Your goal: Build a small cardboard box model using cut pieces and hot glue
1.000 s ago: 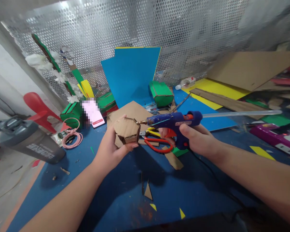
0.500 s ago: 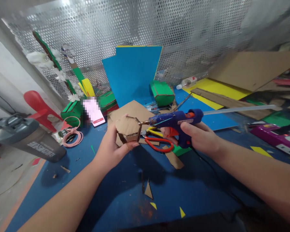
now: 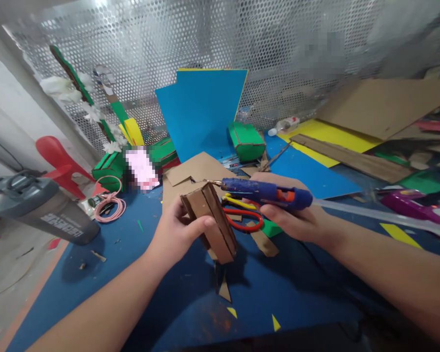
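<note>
My left hand (image 3: pixel 179 230) is closed around a small many-sided cardboard box (image 3: pixel 210 222), thumb pressed on a side panel. The box is tilted, its long sides facing me. My right hand (image 3: pixel 293 210) grips a blue hot glue gun (image 3: pixel 256 191) with a clear glue stick (image 3: pixel 366 212) sticking out behind. The gun's metal nozzle is at the box's upper edge; whether it touches, I cannot tell. Below and behind the gun lie red-handled scissors (image 3: pixel 247 221). A flat cardboard sheet (image 3: pixel 201 164) rests behind the box.
A shaker bottle (image 3: pixel 47 208), a coiled pink cable (image 3: pixel 112 209) and a phone (image 3: pixel 141 168) stand or lie at left. Green boxes (image 3: pixel 245 141) and an upright blue board (image 3: pixel 205 112) are at the back. A purple power strip (image 3: pixel 418 205) lies right; scraps (image 3: pixel 225 288) litter the front.
My left hand has turned the cardboard box so its long sides now face me instead of its flat end. The glue gun has rolled and its rear has dropped, the nozzle shifting slightly left.
</note>
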`<state>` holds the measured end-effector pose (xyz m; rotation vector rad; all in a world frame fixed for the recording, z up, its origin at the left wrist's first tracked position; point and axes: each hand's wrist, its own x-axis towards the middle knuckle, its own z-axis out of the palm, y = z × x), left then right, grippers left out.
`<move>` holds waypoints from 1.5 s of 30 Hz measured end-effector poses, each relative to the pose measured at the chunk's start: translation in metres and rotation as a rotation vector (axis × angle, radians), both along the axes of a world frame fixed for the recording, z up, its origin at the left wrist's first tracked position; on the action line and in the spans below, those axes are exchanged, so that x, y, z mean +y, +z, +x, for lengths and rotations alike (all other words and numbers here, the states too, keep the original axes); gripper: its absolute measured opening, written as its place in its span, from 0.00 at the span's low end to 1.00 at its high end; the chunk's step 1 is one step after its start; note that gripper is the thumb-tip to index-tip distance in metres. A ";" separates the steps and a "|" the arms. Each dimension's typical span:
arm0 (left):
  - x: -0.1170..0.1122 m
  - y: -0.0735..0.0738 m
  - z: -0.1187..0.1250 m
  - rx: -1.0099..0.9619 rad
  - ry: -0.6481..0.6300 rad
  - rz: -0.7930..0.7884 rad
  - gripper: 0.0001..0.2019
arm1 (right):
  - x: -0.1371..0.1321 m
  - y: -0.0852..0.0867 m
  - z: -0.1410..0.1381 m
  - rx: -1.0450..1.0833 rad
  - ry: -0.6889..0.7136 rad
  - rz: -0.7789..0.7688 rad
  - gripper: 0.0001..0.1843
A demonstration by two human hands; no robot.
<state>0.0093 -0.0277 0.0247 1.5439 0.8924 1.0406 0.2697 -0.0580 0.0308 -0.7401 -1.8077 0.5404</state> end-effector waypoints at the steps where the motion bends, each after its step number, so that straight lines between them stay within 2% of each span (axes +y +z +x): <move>1: -0.001 0.000 0.001 -0.009 -0.002 -0.035 0.40 | 0.000 0.002 -0.001 -0.062 0.011 0.048 0.11; 3: -0.002 0.000 0.002 -0.031 -0.006 -0.092 0.41 | -0.001 0.004 -0.002 -0.152 0.024 0.114 0.07; 8: -0.005 -0.002 0.004 -0.089 -0.015 -0.142 0.41 | -0.003 0.005 -0.004 -0.141 -0.003 0.097 0.07; 14: -0.008 -0.005 0.006 -0.081 0.015 -0.135 0.40 | -0.004 0.004 -0.007 -0.185 -0.040 0.168 0.08; 17: -0.008 -0.005 0.006 -0.082 0.021 -0.125 0.40 | -0.004 0.002 -0.007 -0.202 -0.047 0.153 0.08; 24: -0.012 -0.003 0.005 -0.144 -0.012 -0.087 0.31 | -0.008 0.000 -0.004 -0.245 -0.096 0.156 0.09; 28: -0.012 -0.003 0.004 -0.152 -0.007 -0.088 0.30 | -0.012 0.003 -0.005 -0.288 -0.169 0.169 0.12; 32: -0.010 -0.004 0.004 -0.171 -0.019 -0.064 0.29 | -0.014 0.003 -0.006 -0.320 -0.182 0.176 0.12; 39: -0.010 -0.003 0.005 -0.200 -0.021 -0.057 0.31 | -0.010 0.000 -0.003 -0.290 -0.109 0.206 0.06; 45: -0.006 -0.009 0.001 -0.238 0.030 -0.099 0.32 | -0.009 0.000 -0.002 -0.265 -0.071 0.196 0.09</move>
